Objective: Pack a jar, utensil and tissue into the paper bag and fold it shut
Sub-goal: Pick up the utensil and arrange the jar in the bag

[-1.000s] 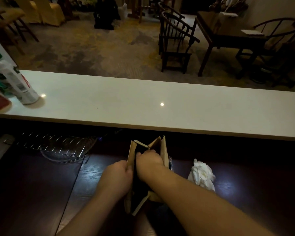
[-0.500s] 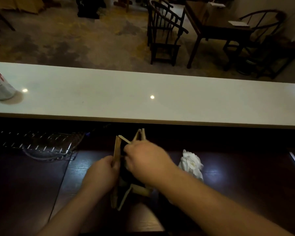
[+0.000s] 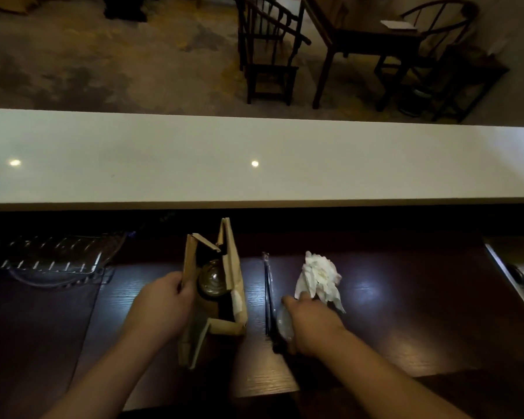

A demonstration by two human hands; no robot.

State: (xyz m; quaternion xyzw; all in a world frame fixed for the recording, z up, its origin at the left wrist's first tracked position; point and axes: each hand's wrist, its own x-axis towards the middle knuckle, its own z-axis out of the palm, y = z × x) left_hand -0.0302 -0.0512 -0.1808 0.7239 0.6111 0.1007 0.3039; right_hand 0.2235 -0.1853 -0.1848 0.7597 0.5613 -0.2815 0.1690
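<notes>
In the head view, a brown paper bag (image 3: 235,285) is standing upright on the dark wooden counter (image 3: 406,328), its mouth gaping open toward the camera; a dark round-lidded glass jar (image 3: 211,279) is sitting inside it, the lid catching a dull glint, and the jar is filling the middle of the bag between the two paper walls; nothing else is showing in the bag. The left hand (image 3: 164,306) is gripping the bag's left wall, fingers curled over the paper edge and closed on it, holding that side apart from the other. Just beside the bag on its right, a long thin dark utensil in a clear plastic sleeve (image 3: 268,297) is lying flat on the counter, apart from the bag; the right hand (image 3: 312,325) is resting over the near end of it, fingers bent downward and touching the wrapper, though whether they are actually pinching it cannot be told. A crumpled white tissue (image 3: 319,278) is lying on the counter just beyond that hand, its near corner touching or nearly touching the fingertips. A wire rack (image 3: 43,258) is sitting at the far left of the counter, and a long pale ledge (image 3: 254,140) is running behind everything.
</notes>
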